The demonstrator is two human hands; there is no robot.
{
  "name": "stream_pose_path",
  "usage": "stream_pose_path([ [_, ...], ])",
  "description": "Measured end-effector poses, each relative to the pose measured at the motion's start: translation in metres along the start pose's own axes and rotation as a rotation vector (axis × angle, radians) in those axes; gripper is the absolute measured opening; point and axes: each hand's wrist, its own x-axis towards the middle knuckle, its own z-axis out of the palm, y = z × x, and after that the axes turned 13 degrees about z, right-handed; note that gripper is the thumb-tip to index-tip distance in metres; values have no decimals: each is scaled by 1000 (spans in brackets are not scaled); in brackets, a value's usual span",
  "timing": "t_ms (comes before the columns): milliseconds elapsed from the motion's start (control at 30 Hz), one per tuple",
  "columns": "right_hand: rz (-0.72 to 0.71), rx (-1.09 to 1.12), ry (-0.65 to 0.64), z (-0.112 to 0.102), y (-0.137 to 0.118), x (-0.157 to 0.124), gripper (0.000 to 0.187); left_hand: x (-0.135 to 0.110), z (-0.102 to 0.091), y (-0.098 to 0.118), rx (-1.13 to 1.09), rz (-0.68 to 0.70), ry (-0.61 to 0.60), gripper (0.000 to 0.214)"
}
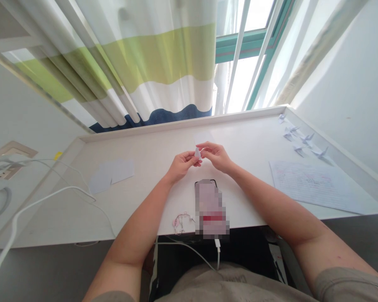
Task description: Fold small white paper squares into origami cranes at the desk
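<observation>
I count two hands over the worktop (145,155): the left hand (182,164) and right hand (214,156) are both raised, wrists bent inward, their fingers (191,157) clamped on one small folded paper (197,153) between them. To the right lie five paper cranes (302,138) and one written sheet (311,186); to the left, two blank paper squares (111,176). One blurred phone (210,207) sits near the front edge.

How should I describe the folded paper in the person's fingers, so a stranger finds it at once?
On the white desk below the window, the left hand and right hand meet near the middle. Between their fingertips is a small folded paper. Unlike the paper cranes lying at the far right, it is held up in the air.
</observation>
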Motion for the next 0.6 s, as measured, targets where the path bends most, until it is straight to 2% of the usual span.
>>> stream_pose_path([
  [133, 21, 14, -6, -1, 2, 1, 31, 0, 0, 2, 5, 8, -30, 49],
  [333, -2, 26, 74, 0, 6, 3, 34, -1, 1, 2, 16, -9, -28, 52],
  [600, -11, -1, 62, 0, 6, 3, 35, 0, -1, 1, 36, 3, -19, 50],
])
